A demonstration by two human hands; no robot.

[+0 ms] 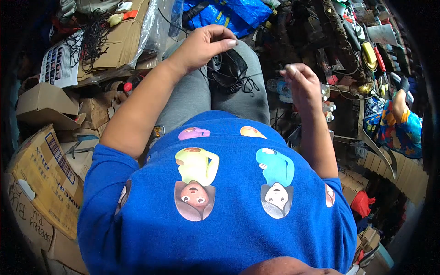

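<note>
Across my grey-clad lap lies a black item with a looped, stitched-looking edge, perhaps a shoe part; its exact kind I cannot make out. Thin dark cord trails from it in loose loops over my right thigh. My left hand is above the item, thumb and forefinger brought together; what they pinch, if anything, is too small to see. Raised to the right of my knee, apart from the item, my right hand has its thumb and fingertips pressed together. A thin line of cord runs toward it, but its end is unclear.
Cardboard sheets with a tangle of black cord lie at the left, above open cardboard boxes. A blue plastic sheet is ahead. Plastic bottles and cluttered tools stand right, near another person's bright patterned clothing.
</note>
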